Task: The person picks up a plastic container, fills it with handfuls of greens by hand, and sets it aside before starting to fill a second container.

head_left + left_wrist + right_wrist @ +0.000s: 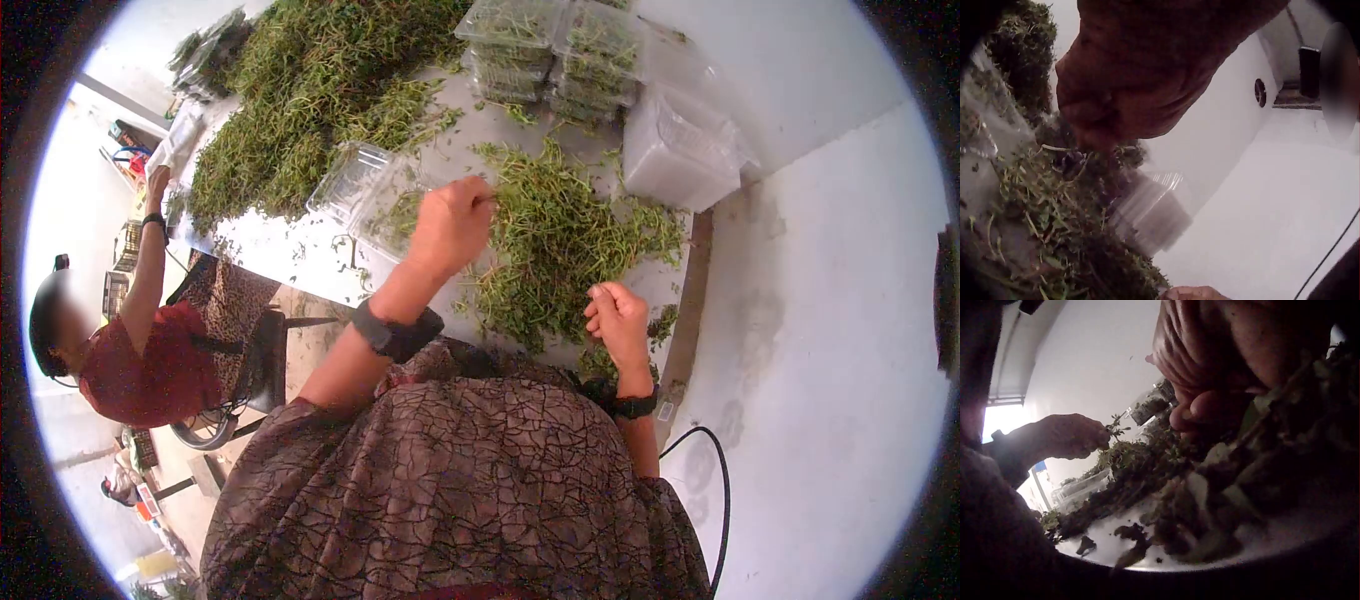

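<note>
My left hand (pixel 455 225) is raised over the left side of a loose heap of green leafy sprigs (pixel 560 240). Its fingertips pinch a small sprig (pixel 1116 428), which stands out beyond them in the right wrist view. Low at the heap's near right edge is my right hand (pixel 620 315), fingers curled and thumb against them. Leaves crowd around those fingers in the right wrist view, and I cannot tell whether any are held. Left of the heap, a clear plastic box (pixel 385 215) with some sprigs in it lies partly behind the left hand.
A much larger mound of greens (pixel 310 90) covers the table's far left. Stacked clear boxes (pixel 510 55) filled with greens stand at the back, beside nested plastic containers (pixel 680 150). A white wall (pixel 800 350) runs along the right. Another person (pixel 150 350) works at the left.
</note>
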A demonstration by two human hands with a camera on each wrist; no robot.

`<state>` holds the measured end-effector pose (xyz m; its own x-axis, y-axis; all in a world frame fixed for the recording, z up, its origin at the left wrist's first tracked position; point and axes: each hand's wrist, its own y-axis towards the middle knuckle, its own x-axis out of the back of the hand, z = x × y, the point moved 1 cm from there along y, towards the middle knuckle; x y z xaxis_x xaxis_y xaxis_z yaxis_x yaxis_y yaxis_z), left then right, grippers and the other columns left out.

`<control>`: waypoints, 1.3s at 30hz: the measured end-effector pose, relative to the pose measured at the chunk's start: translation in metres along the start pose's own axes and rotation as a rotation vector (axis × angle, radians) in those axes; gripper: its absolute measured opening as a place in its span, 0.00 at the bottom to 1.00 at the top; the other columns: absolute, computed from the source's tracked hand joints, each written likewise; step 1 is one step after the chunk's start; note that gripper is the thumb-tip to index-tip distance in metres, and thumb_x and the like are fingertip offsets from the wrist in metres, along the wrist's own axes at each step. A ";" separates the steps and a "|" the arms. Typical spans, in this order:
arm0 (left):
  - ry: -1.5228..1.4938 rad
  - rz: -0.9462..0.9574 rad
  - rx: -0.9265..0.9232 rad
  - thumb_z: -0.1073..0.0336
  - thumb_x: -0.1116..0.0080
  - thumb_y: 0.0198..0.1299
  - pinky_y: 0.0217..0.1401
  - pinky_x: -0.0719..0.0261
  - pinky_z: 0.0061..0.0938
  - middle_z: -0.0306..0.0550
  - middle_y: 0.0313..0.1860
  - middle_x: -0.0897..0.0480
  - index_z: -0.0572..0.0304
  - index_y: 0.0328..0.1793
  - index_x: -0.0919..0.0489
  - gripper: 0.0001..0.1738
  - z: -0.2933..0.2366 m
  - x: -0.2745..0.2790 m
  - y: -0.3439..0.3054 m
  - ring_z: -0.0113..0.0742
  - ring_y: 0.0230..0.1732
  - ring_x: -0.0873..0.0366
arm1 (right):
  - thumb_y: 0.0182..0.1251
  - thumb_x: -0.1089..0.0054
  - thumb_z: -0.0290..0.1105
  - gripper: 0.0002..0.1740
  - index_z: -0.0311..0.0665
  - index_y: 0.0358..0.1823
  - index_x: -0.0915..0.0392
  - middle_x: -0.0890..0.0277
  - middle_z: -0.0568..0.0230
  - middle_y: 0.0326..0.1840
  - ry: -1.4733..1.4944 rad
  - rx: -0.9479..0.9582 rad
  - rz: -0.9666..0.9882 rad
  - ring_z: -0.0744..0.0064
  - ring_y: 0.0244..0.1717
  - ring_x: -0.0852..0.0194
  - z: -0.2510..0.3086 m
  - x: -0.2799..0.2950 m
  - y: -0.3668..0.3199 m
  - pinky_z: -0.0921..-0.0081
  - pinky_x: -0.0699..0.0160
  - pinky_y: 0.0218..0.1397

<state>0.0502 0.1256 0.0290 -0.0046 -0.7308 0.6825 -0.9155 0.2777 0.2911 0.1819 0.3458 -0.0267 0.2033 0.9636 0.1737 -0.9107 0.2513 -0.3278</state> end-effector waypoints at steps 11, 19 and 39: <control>0.295 -0.234 0.014 0.69 0.43 0.54 0.26 0.28 0.30 0.50 0.21 0.23 0.63 0.33 0.22 0.04 0.025 0.073 -0.009 0.40 0.20 0.25 | 0.67 0.48 0.35 0.12 0.33 0.36 0.23 0.26 0.68 0.22 0.004 0.001 0.028 0.85 0.17 0.31 -0.003 0.001 0.002 0.87 0.34 0.18; 0.253 -0.288 0.156 0.67 0.43 0.55 0.27 0.26 0.29 0.51 0.22 0.21 0.64 0.33 0.21 0.06 0.026 0.095 -0.013 0.36 0.23 0.21 | 0.68 0.48 0.36 0.11 0.35 0.37 0.24 0.25 0.67 0.22 -0.004 -0.037 0.031 0.82 0.17 0.30 -0.005 0.001 0.003 0.83 0.32 0.19; 0.173 -0.326 0.105 0.73 0.42 0.55 0.28 0.28 0.27 0.51 0.28 0.21 0.66 0.33 0.22 0.03 0.054 0.088 -0.077 0.39 0.23 0.24 | 0.67 0.48 0.33 0.11 0.33 0.38 0.23 0.24 0.65 0.24 0.036 0.011 0.029 0.81 0.20 0.27 0.016 0.008 -0.003 0.85 0.30 0.21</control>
<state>0.0982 0.0059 0.0304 0.3534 -0.6519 0.6709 -0.8938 -0.0237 0.4478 0.1811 0.3512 -0.0098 0.1894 0.9732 0.1307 -0.9204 0.2223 -0.3216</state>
